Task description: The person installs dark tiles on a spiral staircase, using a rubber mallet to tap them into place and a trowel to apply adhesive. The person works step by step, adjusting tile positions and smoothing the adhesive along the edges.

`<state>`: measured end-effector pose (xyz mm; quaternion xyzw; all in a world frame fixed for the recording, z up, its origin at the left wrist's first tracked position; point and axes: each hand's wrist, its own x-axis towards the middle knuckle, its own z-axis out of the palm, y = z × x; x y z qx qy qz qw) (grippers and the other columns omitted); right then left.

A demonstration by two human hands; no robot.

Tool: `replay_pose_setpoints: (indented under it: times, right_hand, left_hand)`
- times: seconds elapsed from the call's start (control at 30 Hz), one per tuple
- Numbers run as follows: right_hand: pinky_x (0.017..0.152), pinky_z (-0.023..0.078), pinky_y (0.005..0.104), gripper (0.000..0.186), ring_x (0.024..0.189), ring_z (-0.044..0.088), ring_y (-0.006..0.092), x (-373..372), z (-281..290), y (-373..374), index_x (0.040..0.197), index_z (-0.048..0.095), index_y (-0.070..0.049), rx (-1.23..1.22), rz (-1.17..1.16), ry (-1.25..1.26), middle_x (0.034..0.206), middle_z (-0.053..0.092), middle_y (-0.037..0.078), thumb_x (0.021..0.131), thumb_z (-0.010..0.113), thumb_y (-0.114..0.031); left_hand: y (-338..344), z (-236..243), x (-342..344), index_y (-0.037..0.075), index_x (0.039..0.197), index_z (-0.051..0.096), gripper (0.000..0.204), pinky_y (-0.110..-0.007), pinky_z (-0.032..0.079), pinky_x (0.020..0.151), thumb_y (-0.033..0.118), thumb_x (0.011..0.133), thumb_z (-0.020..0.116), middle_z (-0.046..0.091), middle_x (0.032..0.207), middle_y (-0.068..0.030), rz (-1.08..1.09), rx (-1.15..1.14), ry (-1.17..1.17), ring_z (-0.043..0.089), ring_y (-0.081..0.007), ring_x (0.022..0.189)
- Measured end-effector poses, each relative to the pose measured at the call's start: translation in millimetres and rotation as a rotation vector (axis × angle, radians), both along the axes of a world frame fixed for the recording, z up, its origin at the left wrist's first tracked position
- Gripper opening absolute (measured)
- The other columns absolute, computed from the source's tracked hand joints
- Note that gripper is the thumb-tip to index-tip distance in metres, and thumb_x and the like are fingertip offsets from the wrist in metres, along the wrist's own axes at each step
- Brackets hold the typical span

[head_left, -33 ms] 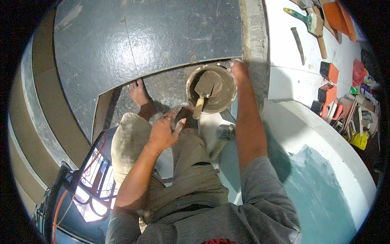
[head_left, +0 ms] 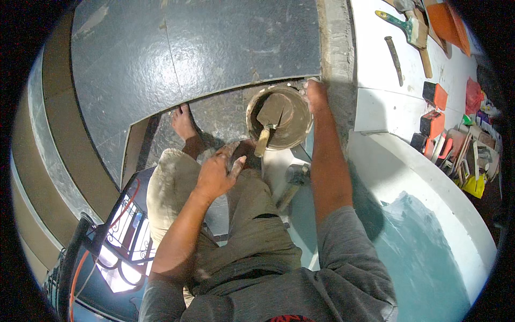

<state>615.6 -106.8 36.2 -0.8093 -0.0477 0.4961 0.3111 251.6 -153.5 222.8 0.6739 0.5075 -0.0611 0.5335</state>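
My left hand (head_left: pixel 217 170) rests by my knee, holding nothing, with its thumb spread from the fingers. White dust or paste coats its fingertips. My right hand (head_left: pixel 315 94) is closed at the right side of a round bucket (head_left: pixel 251 105), close to the corner of a large dark grey tile (head_left: pixel 214 43). Whitish smears cover its fingers, and what they grip, if anything, cannot be made out. Inside the bucket is a grey-brown, mortar-like mix. A pointed trowel (head_left: pixel 262 141) leans in it, blade in the bucket and wooden handle over the near rim.
My bare foot (head_left: pixel 183 124) stands beside the tile's front edge. A mallet-like tool (head_left: pixel 296 176) lies below the bucket. On the white surface at right are a paintbrush (head_left: pixel 413 31), a metal bar (head_left: pixel 394 60), and orange-and-black blocks (head_left: pixel 432 124). Brown steps (head_left: pixel 59 139) descend at left.
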Motion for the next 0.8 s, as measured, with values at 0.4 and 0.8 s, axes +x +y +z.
replay_pose_setpoints:
  times: [0.4, 0.8]
  right_hand:
    - [0.054, 0.048, 0.0398, 0.026, 0.061, 0.061, 0.0223, -3.3, -4.8, 0.8, 0.109, 0.060, -0.007, -0.065, 0.118, -0.058, 0.086, 0.061, 0.009, 0.095, 0.048, -0.025]
    - [0.059, 0.046, 0.0326, 0.022, 0.071, 0.059, 0.0178, -26.6, -15.6, 6.9, 0.103, 0.066, -0.007, 0.062, 0.028, 0.090, 0.085, 0.061, 0.005, 0.090, 0.051, -0.015]
  left_hand:
    - [8.9, -7.2, -7.9, -0.001, 0.134, 0.061, 0.054, -0.046, 0.049, 0.103, 0.040, 0.099, 0.063, 0.066, 0.127, -0.0282, -0.002, 0.045, -0.029, 0.063, -0.0444, 0.118]
    - [15.8, 1.3, -12.7, 0.000, 0.136, 0.060, 0.055, -0.047, 0.048, 0.105, 0.041, 0.099, 0.062, 0.065, 0.129, -0.0292, 0.000, -0.042, -0.018, 0.061, -0.0451, 0.123]
